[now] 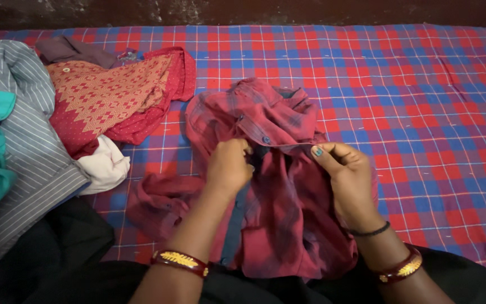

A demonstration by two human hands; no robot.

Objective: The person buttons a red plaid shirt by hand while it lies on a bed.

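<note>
Head view: left hand (pixel 229 166) and right hand (pixel 344 174), fingers pinched on the crumpled red plaid cotton shirt (pixel 277 186), work its button placket; aligning the edges looks next, right of the clothes pile (pixel 57 124).

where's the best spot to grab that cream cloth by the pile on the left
Take the cream cloth by its free right-hand corner, coming in from the right over the checked sheet. That end sticks out bare, while the patterned red garment covers its top and the grey striped shirt hems in its left. Both hands are pinching the dark red shirt.
</note>
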